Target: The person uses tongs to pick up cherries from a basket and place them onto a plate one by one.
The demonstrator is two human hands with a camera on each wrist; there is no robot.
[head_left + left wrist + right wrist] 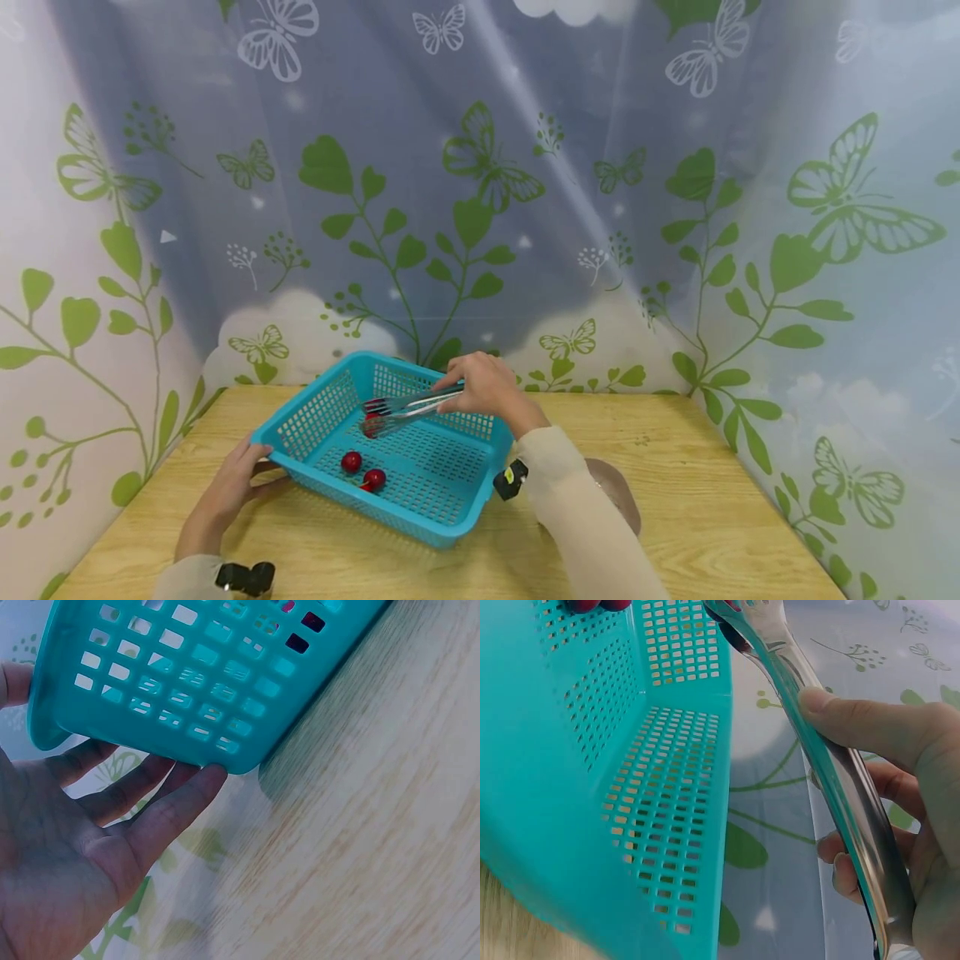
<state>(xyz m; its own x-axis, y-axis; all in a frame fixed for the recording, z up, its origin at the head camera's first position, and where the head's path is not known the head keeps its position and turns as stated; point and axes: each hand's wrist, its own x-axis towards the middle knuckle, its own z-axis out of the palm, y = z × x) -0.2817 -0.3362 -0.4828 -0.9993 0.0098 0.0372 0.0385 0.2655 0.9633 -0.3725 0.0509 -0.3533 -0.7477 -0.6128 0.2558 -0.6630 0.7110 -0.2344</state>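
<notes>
A blue plastic basket [450, 533] with slotted walls stands at a slant on the table. My left hand [228, 492] holds its left corner; in the left wrist view the thumb is at the rim and the fingers lie against the outer wall. My right hand [483, 385] grips metal tongs [847, 802] over the basket's far side. Their tips are at red cherries [371, 427] inside, partly hidden by the prongs; whether the tips pinch one I cannot tell. Two more cherries, one left [352, 462] and one right [374, 479], lie near the basket's front wall.
A brownish bowl or dish [618, 492] is on the table right of the basket, partly covered by my right sleeve [585, 508]. The wooden table [720, 517] ends at a patterned curtain [570, 250] behind and at both sides.
</notes>
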